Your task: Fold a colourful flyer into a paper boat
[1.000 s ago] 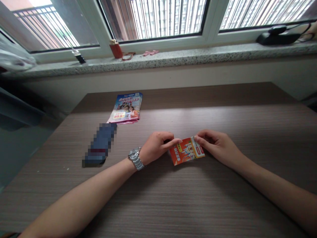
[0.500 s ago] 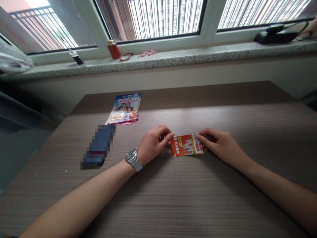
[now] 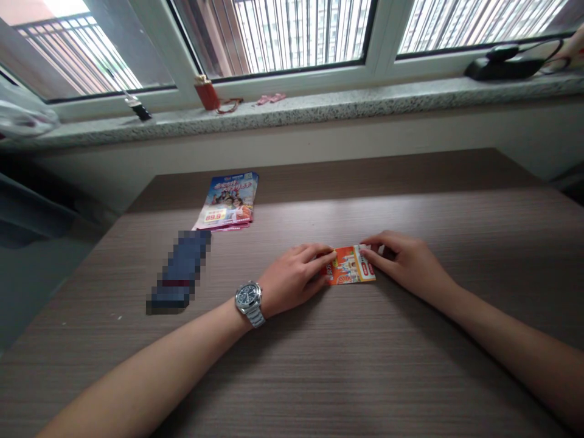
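A small orange leaflet (image 3: 349,266) printed with a castle lies low over the table between my hands; whether it is folded I cannot tell. My left hand (image 3: 296,277), a steel watch (image 3: 249,298) on its wrist, is palm down with its fingers over the leaflet's left end, gripping or pressing it. That end is partly covered. At the opposite end, my right hand (image 3: 401,258) pinches the upper right corner between thumb and fingers.
A stack of blue and pink flyers (image 3: 229,201) lies at the back left of the brown table (image 3: 365,359). In front of it is a dark, pixelated flat object (image 3: 180,271). The stone windowsill (image 3: 347,108) holds a red lighter-like item (image 3: 207,94) and a black power strip (image 3: 504,68).
My left hand has turned palm down and slid right, now covering more of the leaflet's left end. My right hand still pinches the right end, nearly unmoved.
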A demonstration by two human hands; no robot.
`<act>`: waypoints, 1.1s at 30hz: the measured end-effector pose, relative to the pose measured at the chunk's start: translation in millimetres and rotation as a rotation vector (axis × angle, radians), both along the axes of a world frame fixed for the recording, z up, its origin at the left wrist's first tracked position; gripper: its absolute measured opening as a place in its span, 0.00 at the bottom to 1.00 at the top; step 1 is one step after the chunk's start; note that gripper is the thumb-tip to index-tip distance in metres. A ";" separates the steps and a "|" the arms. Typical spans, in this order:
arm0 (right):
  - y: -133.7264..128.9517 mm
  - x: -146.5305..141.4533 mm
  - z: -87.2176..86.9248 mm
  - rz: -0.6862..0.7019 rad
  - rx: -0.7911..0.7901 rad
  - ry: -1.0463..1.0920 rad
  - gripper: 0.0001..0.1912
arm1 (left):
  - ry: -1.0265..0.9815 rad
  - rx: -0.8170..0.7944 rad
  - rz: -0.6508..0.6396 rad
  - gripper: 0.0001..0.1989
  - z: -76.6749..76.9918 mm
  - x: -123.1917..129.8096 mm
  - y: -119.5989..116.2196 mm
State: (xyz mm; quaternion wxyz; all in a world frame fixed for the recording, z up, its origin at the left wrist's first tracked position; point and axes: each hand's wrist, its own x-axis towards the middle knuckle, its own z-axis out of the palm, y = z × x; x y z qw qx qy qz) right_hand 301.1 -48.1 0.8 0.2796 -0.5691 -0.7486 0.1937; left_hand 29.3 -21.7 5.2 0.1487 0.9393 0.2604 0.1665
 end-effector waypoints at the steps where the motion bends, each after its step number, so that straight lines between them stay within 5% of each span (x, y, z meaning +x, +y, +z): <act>1: 0.3 0.0 -0.6 0.008 0.032 -0.024 0.14 | 0.018 0.008 0.005 0.21 -0.6 0.1 0.2; 7: -2.3 -6.3 -3.8 0.178 0.257 -0.274 0.22 | 0.062 0.093 0.037 0.21 -3.9 -0.4 1.6; 12: -7.2 -15.6 -10.8 0.306 0.269 -0.455 0.27 | 0.094 0.139 0.044 0.21 -2.6 0.6 -1.6; 33: -4.9 2.5 -5.7 0.231 0.132 -0.515 0.24 | 0.148 0.094 0.076 0.20 1.7 0.1 -6.9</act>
